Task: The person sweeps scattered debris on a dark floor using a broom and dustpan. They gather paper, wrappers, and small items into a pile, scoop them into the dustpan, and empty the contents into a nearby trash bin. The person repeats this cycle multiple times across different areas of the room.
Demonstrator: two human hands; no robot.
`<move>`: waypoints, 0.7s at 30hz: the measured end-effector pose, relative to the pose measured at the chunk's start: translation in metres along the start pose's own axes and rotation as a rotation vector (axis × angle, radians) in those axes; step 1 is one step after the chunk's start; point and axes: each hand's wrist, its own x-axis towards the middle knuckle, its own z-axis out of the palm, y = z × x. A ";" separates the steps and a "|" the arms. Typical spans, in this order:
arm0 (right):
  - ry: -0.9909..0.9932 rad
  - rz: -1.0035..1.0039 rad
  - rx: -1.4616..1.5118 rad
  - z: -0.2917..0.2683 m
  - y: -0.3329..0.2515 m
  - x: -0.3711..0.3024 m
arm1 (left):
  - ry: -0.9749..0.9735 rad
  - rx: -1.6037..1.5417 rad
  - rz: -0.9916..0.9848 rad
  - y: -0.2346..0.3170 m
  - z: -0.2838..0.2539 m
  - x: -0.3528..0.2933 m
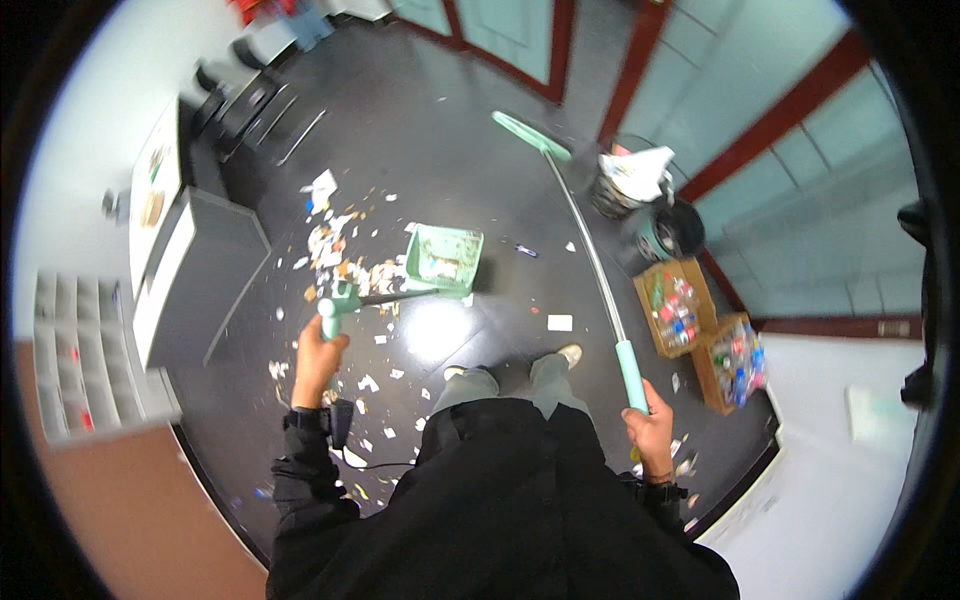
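Black jacket (500,480) fills the lower centre. The left hand (318,362) is wrapped around the handle of one dustpan (463,252) at centre; the right hand (652,430) grips one broom (590,245), its head upper right of centre. A tipped left wrist could spill the dustpan; a wide swing could knock the two bins (650,240), right. Two cardboard boxes (704,290); scraps (385,275), centre-left, uncountable.

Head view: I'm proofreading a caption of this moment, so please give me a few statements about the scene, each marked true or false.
1. The right grip holds the broom. True.
2. The left grip is empty. False: the left grip holds the dustpan.
3. The cardboard boxes contain bottles. True.
4. All the scraps lie right of the dustpan. False: many scraps lie left of it.
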 end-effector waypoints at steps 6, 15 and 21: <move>-0.219 0.006 -0.239 0.116 -0.038 0.049 | 0.086 0.048 -0.179 -0.117 -0.042 -0.047; -0.586 0.089 -0.561 0.328 -0.101 0.120 | 0.475 -0.280 -0.362 -0.202 -0.061 -0.073; -0.807 0.201 -0.728 0.481 -0.126 0.125 | 0.681 -0.396 -0.593 -0.219 -0.085 -0.087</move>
